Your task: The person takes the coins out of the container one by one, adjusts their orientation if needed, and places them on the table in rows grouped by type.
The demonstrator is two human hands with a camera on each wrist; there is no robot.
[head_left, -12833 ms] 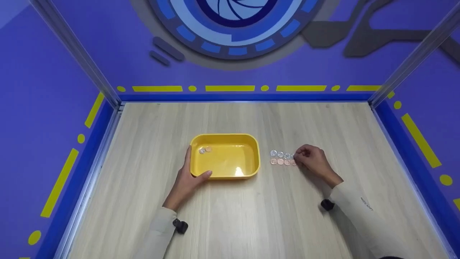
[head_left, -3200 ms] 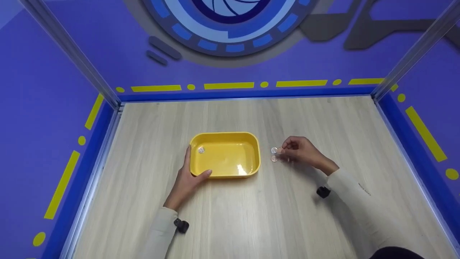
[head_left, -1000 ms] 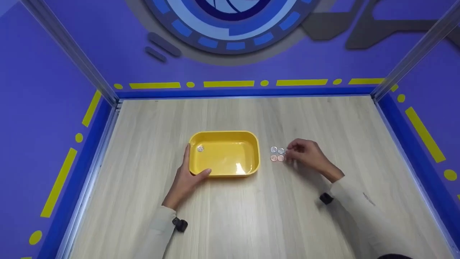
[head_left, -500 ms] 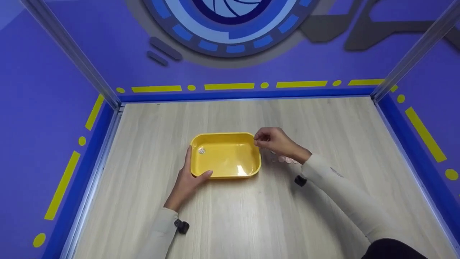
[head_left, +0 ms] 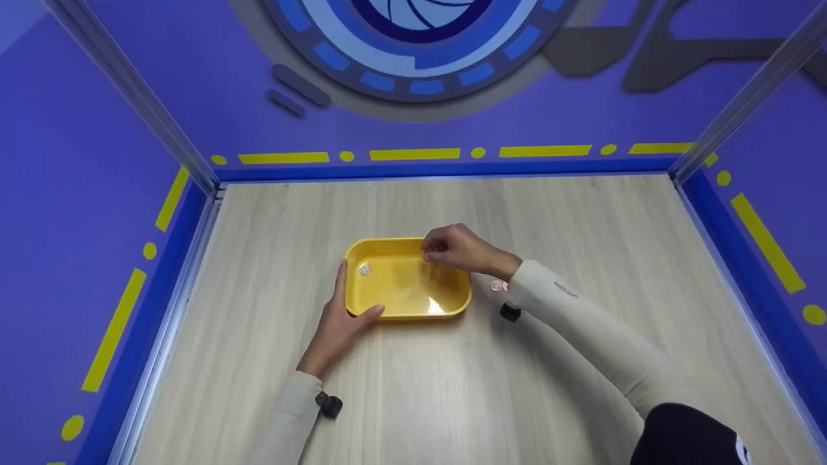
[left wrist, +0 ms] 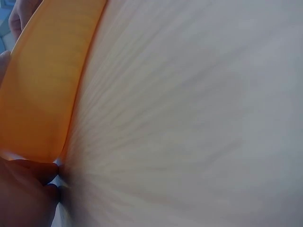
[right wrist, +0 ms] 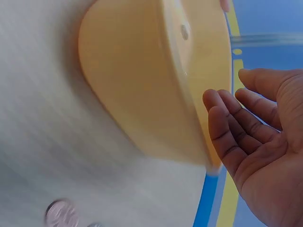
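Observation:
My left hand (head_left: 336, 329) grips the left end of a yellow plastic container (head_left: 400, 294), thumb over the near rim and fingers along its side. One silver coin (head_left: 365, 269) lies inside, by the container's left wall. Above the container's right half is my right hand (head_left: 460, 248). The right wrist view shows its fingers (right wrist: 222, 135) loosely bent, with nothing seen between them. Beside the container, copper coins (head_left: 495, 285) lie on the table, the rest of the coin rows hidden under the right forearm. A pinkish coin (right wrist: 62, 213) shows low in the right wrist view.
A light wood-grain table (head_left: 413, 400) carries everything. Blue-purple panels (head_left: 413, 135) with yellow markings enclose its back and sides, joined by metal corner posts (head_left: 142, 97). The right sleeve (head_left: 594, 329) crosses over the table on the coins' side.
My right hand has moved left from the coin rows to above the container. Compared with the earliest frame, the copper coin has left the container and the silver one remains. The left hand keeps its grip.

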